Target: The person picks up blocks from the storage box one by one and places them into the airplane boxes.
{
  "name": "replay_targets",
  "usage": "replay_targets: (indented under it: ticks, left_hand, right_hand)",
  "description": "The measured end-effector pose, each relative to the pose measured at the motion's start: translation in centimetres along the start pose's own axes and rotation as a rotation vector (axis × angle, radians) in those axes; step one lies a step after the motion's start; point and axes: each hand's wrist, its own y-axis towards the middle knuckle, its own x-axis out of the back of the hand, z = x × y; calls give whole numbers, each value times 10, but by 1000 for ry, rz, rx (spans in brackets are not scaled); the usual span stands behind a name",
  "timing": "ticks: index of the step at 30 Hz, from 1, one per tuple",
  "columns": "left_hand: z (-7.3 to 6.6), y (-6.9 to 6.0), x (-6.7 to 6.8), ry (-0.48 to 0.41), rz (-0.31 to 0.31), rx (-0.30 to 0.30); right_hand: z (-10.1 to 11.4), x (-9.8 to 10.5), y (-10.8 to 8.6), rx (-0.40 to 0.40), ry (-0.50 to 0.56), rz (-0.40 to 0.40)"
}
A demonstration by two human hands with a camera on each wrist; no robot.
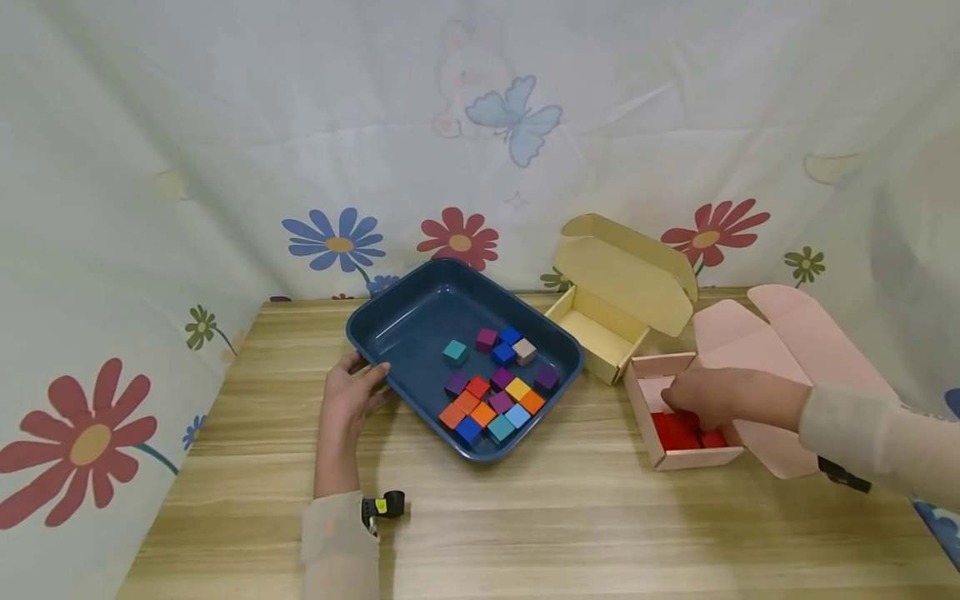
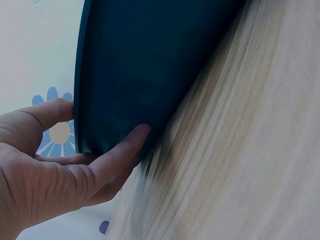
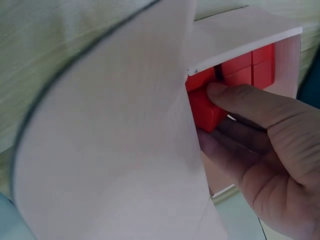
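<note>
Left hand (image 1: 351, 398) grips the rim of a dark-blue rectangular tray (image 1: 408, 333), mid-frame in head view, holding small multicoloured cubes (image 1: 467, 402). Right hand (image 1: 716, 396) pinches a glossy red cube (image 3: 201, 112) inside an open pink cardboard box (image 1: 701, 459), right of frame.

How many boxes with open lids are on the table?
2. The yellow box is beside the blue tray; the pink box is nearer the front, with the right hand in it. No others show.

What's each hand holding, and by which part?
Left hand: the blue tray, by its left edge. Right hand: a red cube, pinched by opposite sides.
</note>
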Motion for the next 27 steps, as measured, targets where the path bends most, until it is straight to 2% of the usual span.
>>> replay_targets:
  ticks: [5, 16, 22, 27]
  left_hand:
    - [1, 0, 1, 1, 5, 7]
    - [1, -3, 1, 0, 13, -4]
    - [0, -3, 1, -5, 14, 6]
    - [-2, -3, 1, -13, 12, 12]
  right_hand:
    - [-1, 2, 1, -32, 110, 57]
    - [0, 5, 2, -81, 272, 174]
    - [0, 10, 5, -99, 319, 192]
    - [-4, 25, 12, -35, 339, 139]
